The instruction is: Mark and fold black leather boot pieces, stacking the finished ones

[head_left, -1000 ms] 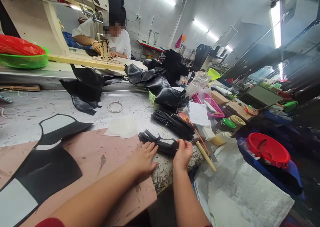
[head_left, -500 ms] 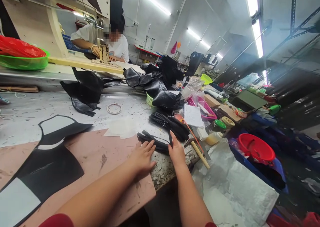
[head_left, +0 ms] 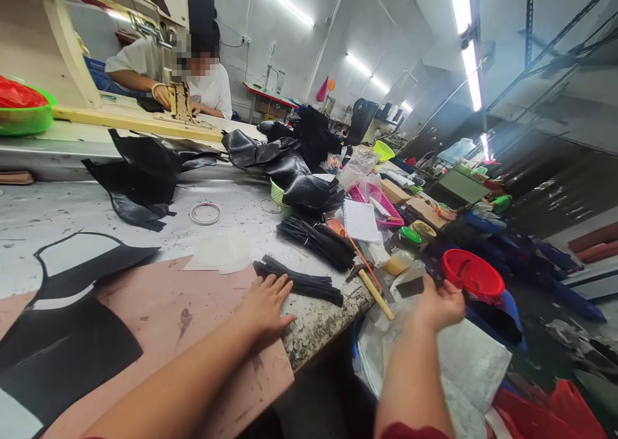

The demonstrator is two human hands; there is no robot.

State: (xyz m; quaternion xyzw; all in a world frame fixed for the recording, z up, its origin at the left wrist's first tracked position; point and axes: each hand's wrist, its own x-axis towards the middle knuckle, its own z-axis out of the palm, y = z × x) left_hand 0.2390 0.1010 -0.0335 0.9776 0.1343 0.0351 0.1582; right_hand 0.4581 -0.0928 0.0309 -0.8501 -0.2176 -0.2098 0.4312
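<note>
My left hand point(head_left: 267, 305) lies flat with fingers spread. Its fingertips touch the left end of a bundle of thin black strips point(head_left: 309, 286) on the worktable. Out past the table's right edge is my right hand point(head_left: 440, 302), its fingers closed, above a whitish plastic sack. A short dark piece, seemingly a black strip point(head_left: 410, 287), sticks out left of those fingers; the rest is hidden. Behind the first bundle is a second bundle of black strips point(head_left: 316, 241). Left of my left arm, a black cut panel with white areas point(head_left: 72, 342) rests partly on a pinkish board point(head_left: 183, 336).
A hammer point(head_left: 376, 295) lies at the table's right edge beside a notebook point(head_left: 361, 220). Black leather pieces point(head_left: 145, 175) and a tape roll point(head_left: 205, 214) are farther back. Across the table, a co-worker point(head_left: 212, 88) sits at a sewing machine point(head_left: 181, 101). A red basin point(head_left: 472, 275) stands right.
My right hand has moved right, from the strip bundle to beyond the table edge, taking a black strip along. My left hand stays on the bundle. The view has shifted slightly right.
</note>
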